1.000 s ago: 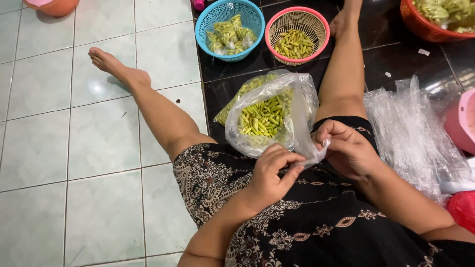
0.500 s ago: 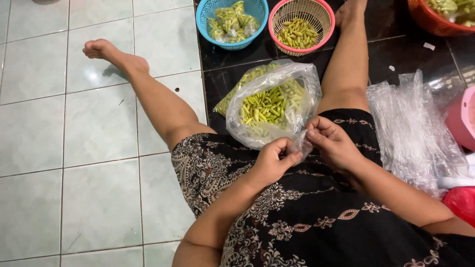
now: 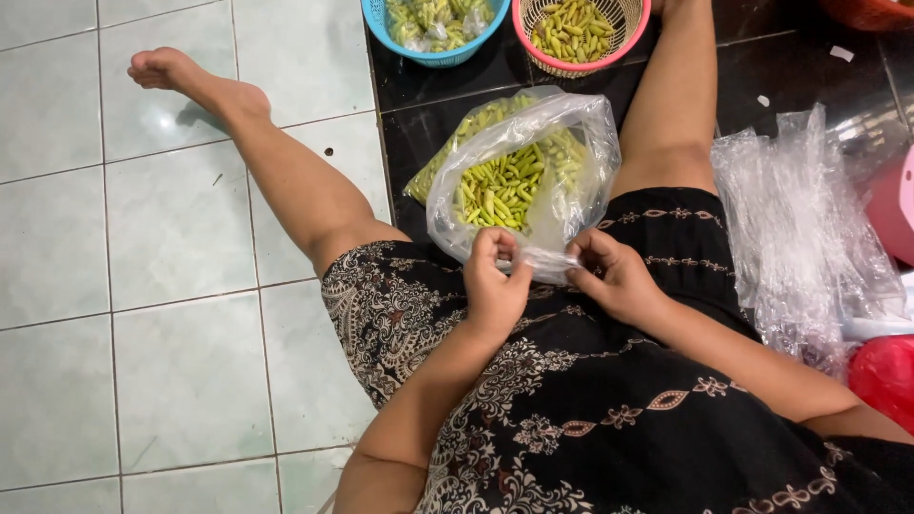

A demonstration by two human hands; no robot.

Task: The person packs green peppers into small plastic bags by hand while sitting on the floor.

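Note:
A clear plastic bag (image 3: pixel 533 167) filled with small green-yellow chili peppers rests between my legs on the floor, its mouth toward my lap. My left hand (image 3: pixel 495 281) pinches the bag's mouth on the left side. My right hand (image 3: pixel 614 276) grips the same twisted mouth from the right. Both hands sit close together above my black patterned dress. A second filled bag (image 3: pixel 457 143) lies partly hidden behind the first one.
A blue basket (image 3: pixel 433 29) and a pink basket (image 3: pixel 581 33) holding peppers stand at the top on the dark floor. A pile of empty clear bags (image 3: pixel 800 228) lies at my right. Red and pink containers (image 3: pixel 890 286) sit at the right edge. Pale tiles stretch left.
Both hands have come closer together on the bag's mouth and the plastic there looks more gathered. The view has shifted down, so the baskets sit nearer the top edge.

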